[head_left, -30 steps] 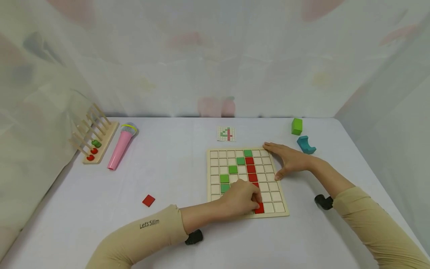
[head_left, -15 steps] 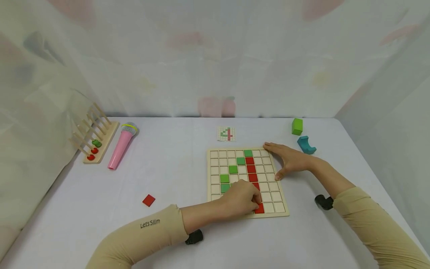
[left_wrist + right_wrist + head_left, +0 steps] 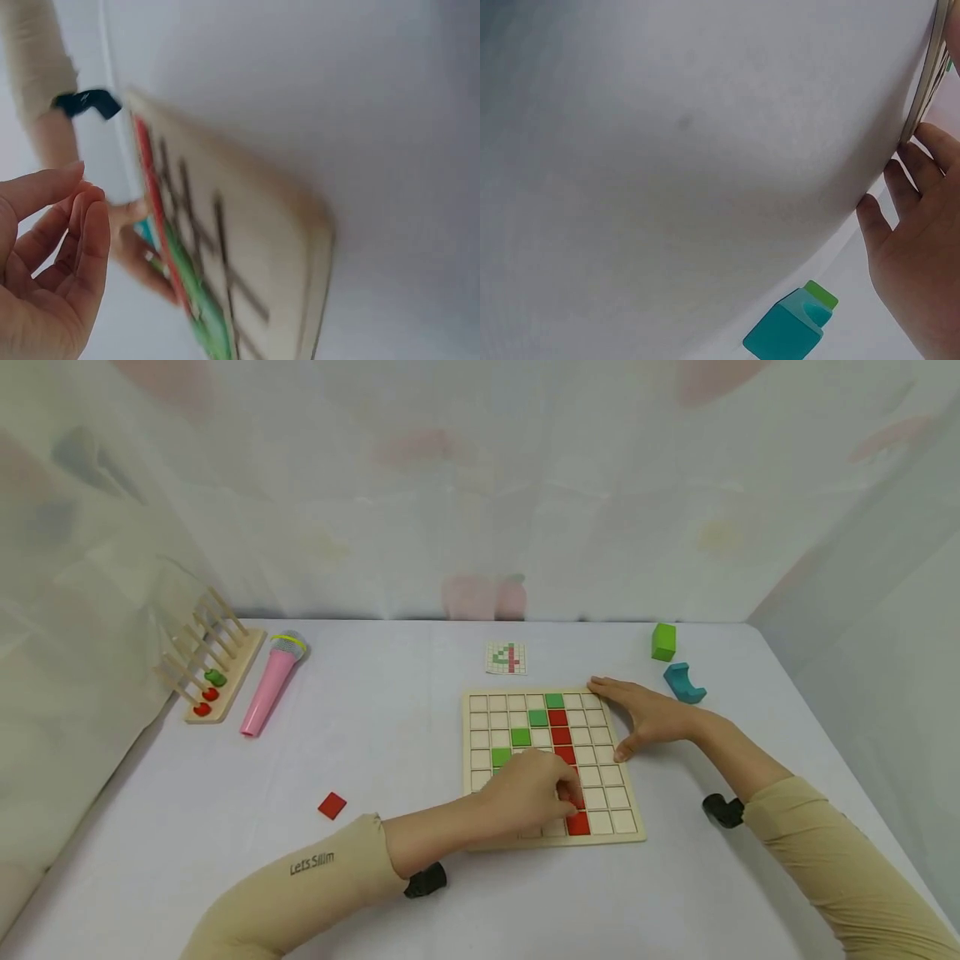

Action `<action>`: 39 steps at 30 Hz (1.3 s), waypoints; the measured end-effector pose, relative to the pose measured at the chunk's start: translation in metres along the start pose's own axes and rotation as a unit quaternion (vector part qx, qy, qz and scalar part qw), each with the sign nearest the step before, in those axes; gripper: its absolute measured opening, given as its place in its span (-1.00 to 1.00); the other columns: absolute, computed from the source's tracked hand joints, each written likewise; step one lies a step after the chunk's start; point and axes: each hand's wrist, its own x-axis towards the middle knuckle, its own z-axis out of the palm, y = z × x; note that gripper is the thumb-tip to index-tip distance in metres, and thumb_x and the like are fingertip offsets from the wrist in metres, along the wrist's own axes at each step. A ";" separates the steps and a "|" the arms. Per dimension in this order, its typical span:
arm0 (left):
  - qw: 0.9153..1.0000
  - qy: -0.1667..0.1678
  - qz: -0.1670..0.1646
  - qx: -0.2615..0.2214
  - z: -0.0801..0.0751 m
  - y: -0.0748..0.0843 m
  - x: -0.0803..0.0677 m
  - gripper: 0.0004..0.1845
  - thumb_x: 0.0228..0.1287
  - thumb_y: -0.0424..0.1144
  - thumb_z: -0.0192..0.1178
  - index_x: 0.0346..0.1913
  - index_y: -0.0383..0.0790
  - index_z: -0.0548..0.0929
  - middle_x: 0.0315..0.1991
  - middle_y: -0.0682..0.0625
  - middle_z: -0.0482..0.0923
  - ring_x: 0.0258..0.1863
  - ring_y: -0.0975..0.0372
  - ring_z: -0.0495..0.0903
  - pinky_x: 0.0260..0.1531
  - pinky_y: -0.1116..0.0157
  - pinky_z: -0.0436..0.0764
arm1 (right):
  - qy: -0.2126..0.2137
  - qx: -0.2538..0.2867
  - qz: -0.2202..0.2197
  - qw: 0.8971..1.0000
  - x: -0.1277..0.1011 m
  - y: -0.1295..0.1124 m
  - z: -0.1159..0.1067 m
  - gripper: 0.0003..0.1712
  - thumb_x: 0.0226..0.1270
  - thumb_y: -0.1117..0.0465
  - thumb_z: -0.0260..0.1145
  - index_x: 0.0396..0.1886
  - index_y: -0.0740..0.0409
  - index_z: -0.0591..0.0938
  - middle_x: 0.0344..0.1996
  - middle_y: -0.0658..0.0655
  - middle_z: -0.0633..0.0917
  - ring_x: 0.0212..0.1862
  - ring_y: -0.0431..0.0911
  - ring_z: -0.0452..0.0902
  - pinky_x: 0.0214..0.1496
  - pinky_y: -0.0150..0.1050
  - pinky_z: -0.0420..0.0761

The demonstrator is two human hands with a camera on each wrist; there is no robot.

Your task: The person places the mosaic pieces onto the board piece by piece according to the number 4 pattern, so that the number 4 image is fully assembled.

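A wooden grid board [image 3: 480,703] lies mid-table with a column of red tiles [image 3: 561,736] and a diagonal of green tiles [image 3: 520,737] in its cells. Over the lower part of the board is my left hand [image 3: 525,797], fingers loosely bent near the lowest red tile [image 3: 577,823]. In the left wrist view its thumb and fingers [image 3: 94,225] hold nothing. The left hand hides some cells. My right hand [image 3: 652,714] is spread along the board's right edge, fingertips at the upper corner and thumb lower down.
One loose red tile [image 3: 332,806] lies left of the board. A small pattern card [image 3: 506,658] is behind it. Farther left are a pink toy microphone [image 3: 270,689] and a pegged wooden stand [image 3: 228,681]. A green block [image 3: 663,643] and a teal curved block [image 3: 681,683] sit back right.
My left hand has risen slightly off the red column, its forearm shifting a little left, uncovering more of the lower red tiles. The right hand stays at the board's edge.
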 end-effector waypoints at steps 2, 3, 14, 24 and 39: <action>1.000 0.012 -0.002 0.011 -0.010 -0.002 -0.002 -0.96 0.16 -0.27 0.39 -0.34 -0.05 0.77 -0.49 0.21 0.66 -0.46 0.45 0.49 -0.40 0.54 0.47 | -0.001 0.002 0.000 1.000 0.000 0.000 0.000 0.39 -0.18 -0.19 0.60 0.57 0.18 0.06 0.58 0.30 0.04 0.59 0.32 -0.13 0.51 0.38 -0.01; 1.000 0.016 -0.006 0.013 -0.015 -0.004 -0.004 -0.96 0.16 -0.27 0.40 -0.33 -0.05 0.78 -0.47 0.20 0.68 -0.45 0.44 0.50 -0.38 0.52 0.48 | -0.001 0.003 0.001 1.000 0.000 -0.001 -0.001 0.39 -0.18 -0.18 0.60 0.57 0.18 0.06 0.58 0.30 0.04 0.59 0.32 -0.13 0.51 0.38 -0.02; 0.997 0.048 -0.062 -0.027 -0.075 -0.045 -0.040 -0.86 0.16 -0.28 0.40 -0.20 -0.15 0.77 -0.37 0.10 0.70 -0.49 0.35 0.55 -0.43 0.42 0.55 | -0.002 0.004 0.000 1.000 0.000 -0.001 0.000 0.37 -0.15 -0.16 0.60 0.57 0.21 0.06 0.58 0.31 0.04 0.58 0.33 -0.13 0.51 0.38 0.00; 0.998 -0.010 -0.057 0.005 -0.122 -0.102 -0.093 -0.79 0.23 -0.27 0.33 -0.06 -0.12 0.72 -0.15 -0.02 0.72 -0.26 0.33 0.62 -0.19 0.37 0.62 | -0.002 0.006 0.003 1.000 0.000 -0.001 0.000 0.38 -0.16 -0.14 0.61 0.57 0.22 0.06 0.58 0.31 0.04 0.58 0.33 -0.13 0.52 0.38 0.00; 0.986 -0.115 -0.084 -0.088 -0.153 -0.172 -0.160 -0.62 0.19 -0.51 0.18 0.01 -0.08 0.70 0.03 -0.03 0.68 -0.11 0.16 0.66 -0.08 0.38 0.63 | -0.001 0.002 0.002 1.000 0.000 0.002 0.000 0.39 -0.18 -0.17 0.60 0.57 0.20 0.06 0.58 0.31 0.04 0.58 0.34 -0.13 0.51 0.38 0.00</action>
